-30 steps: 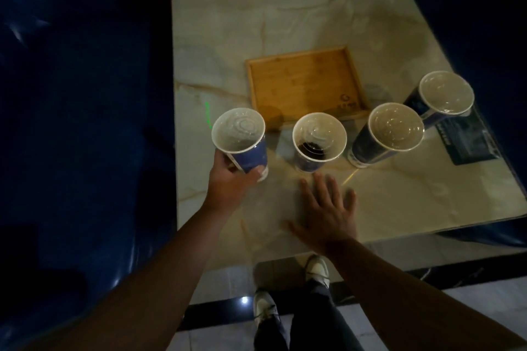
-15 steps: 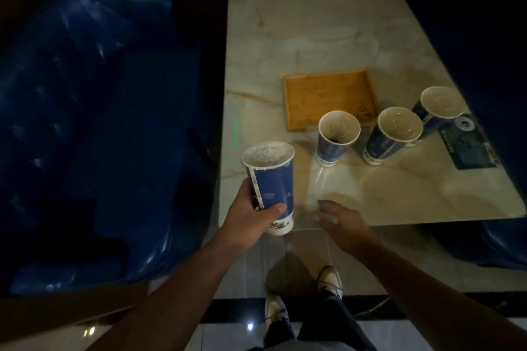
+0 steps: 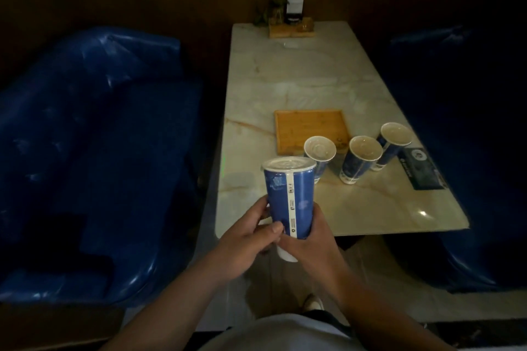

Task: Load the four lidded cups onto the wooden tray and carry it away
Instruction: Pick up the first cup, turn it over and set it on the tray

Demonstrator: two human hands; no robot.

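Note:
I hold one tall blue lidded cup upright in the air in front of the table's near edge. My left hand grips its lower left side and my right hand wraps its lower right side. Three more blue lidded cups stand on the marble table: a left cup, a middle cup and a right cup. The square wooden tray lies just behind them with nothing on it.
Blue padded benches flank the table, one on the left and one on the right. A dark card lies right of the cups. A wooden holder with small items sits at the table's far end.
The cup in my left hand has come off the table toward me and risen. My right hand left the tabletop and closed on the cup. My view has pulled back.

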